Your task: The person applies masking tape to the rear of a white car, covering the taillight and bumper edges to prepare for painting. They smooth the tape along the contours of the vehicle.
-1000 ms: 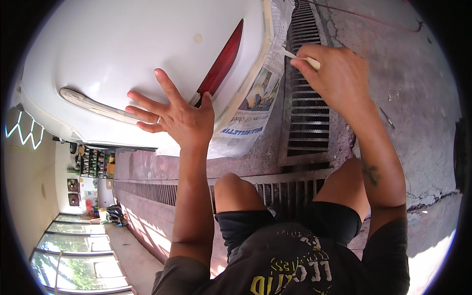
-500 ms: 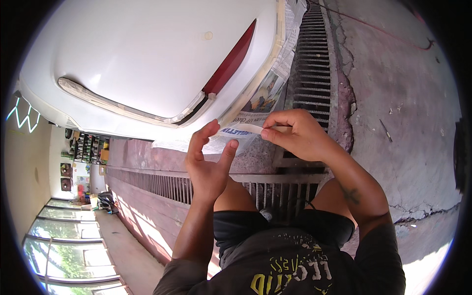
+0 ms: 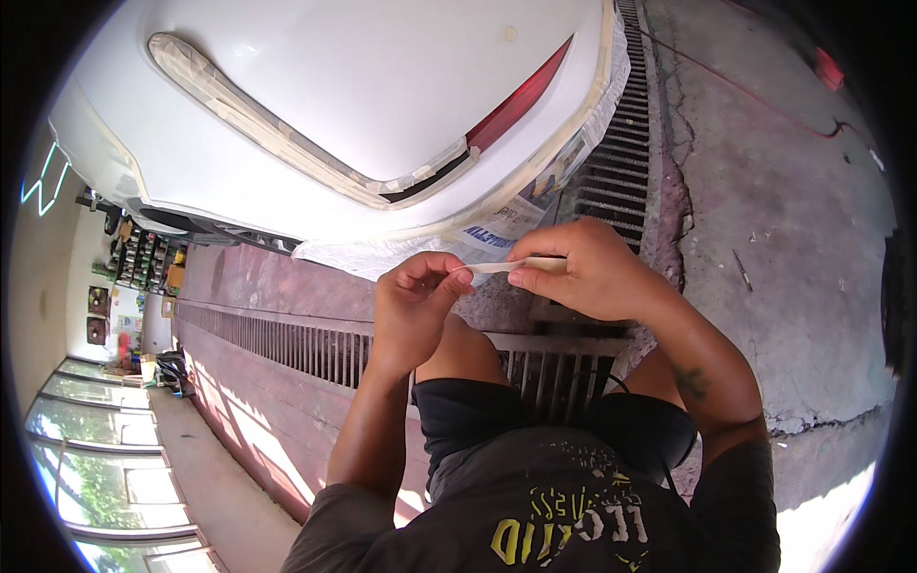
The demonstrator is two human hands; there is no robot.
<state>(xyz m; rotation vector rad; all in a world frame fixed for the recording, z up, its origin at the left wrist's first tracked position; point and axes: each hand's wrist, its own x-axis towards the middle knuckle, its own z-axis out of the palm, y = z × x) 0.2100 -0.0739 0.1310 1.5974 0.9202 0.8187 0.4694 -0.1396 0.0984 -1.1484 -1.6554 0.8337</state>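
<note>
A short strip of pale masking tape (image 3: 493, 269) stretches between my two hands. My left hand (image 3: 413, 307) pinches one end of it between thumb and finger. With thumb and fingertips, my right hand (image 3: 600, 271) grips the other end, and a bit of the tape shows past the thumb. Just beyond my hands is the white car body (image 3: 315, 172), its lower edge covered with newspaper (image 3: 501, 218) held by tape. More masking tape (image 3: 258, 113) follows the curved dark seam below the red tail light (image 3: 521, 97).
Metal drain grates (image 3: 306, 351) cross the floor below the car and run up along its right side (image 3: 619, 143). On the concrete at right lie a thin pen-like object (image 3: 743, 270) and a red cord (image 3: 755, 105). Shelves with small items (image 3: 143, 258) stand far left.
My left hand has gone from spread fingers to a pinch on the tape's end. The view has shifted, so the car appears farther up and right.
</note>
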